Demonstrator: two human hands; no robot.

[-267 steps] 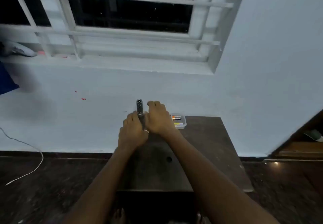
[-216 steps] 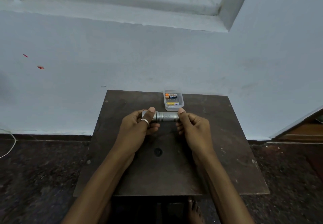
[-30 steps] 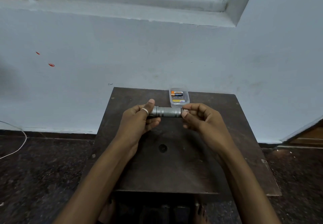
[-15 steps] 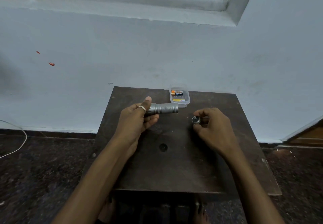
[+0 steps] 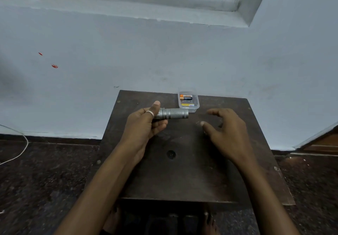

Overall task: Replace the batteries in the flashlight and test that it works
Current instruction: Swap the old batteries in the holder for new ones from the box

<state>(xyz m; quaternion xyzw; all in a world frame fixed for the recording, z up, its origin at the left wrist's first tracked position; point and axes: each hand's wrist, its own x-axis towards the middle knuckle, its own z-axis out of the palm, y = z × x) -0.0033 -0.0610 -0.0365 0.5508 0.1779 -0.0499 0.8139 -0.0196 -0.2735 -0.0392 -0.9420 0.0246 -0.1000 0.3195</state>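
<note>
**Now, the flashlight's free end faces the empty right hand**

Held just above the dark table [image 5: 182,176], the flashlight [image 5: 173,113] lies with its long axis running left to right across the person's front. The left hand [image 5: 144,124] grips it by the wider head end, thumb laid along the top and fingers curled beneath, so the knurled barrel juts out toward the right. That free end looks cut off flat, as if uncapped, though the view is too small to be sure. No cap shows anywhere.

The right hand [image 5: 226,130] is released, fingers spread and slightly bent, holding nothing. It hovers over the table a little apart from the barrel's end and almost level with it.

Just beyond that end, at the table's far edge, stands a clear plastic box [image 5: 193,109] with 2 batteries [image 5: 186,98] lying in it.

My judgement is that the right hand is the nearer 1 to both the barrel's free end and the box, so whatever goes out of or into the barrel should travel along that left-right axis, from the right.
</note>
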